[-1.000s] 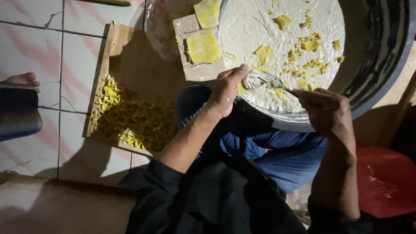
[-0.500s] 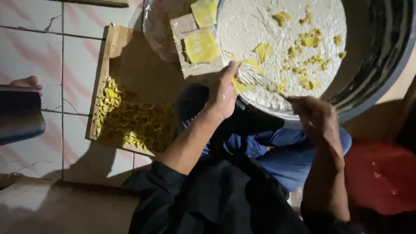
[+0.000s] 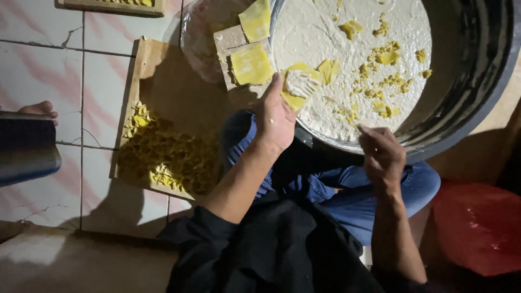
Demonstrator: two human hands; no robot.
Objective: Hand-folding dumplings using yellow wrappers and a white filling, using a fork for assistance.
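Cupped in the left hand (image 3: 275, 116) is a square yellow wrapper (image 3: 297, 86), topped with a dab of pale filling and held just over the near rim of the big metal basin (image 3: 467, 108). That hand's fingers curl under the wrapper, so it is closed on it. At the rim of the basin, the right hand (image 3: 381, 154) has its fingertips pinched together on a thin stick (image 3: 347, 116) that slants up into the paste.

White floor tiles (image 3: 32, 59) with pinkish streaks lie to the left, under dim light. On them rests a wooden tray (image 3: 157, 70) holding a heap of folded yellow dumplings (image 3: 163, 157). Beside the basin, a small board (image 3: 230, 40) carries a stack of flat yellow wrappers (image 3: 251, 65). The pale filling paste (image 3: 325, 32) covers the basin's inside, with yellow scraps scattered on it. A red stool (image 3: 477, 228) stands at the lower right. Another person's foot (image 3: 39, 108) and dark trouser leg (image 3: 24, 144) show at the left edge.

Half a second ago the left hand's wrapper was hardly visible; it now lies open with filling on it, and the right hand has drawn back from the paste toward the rim.
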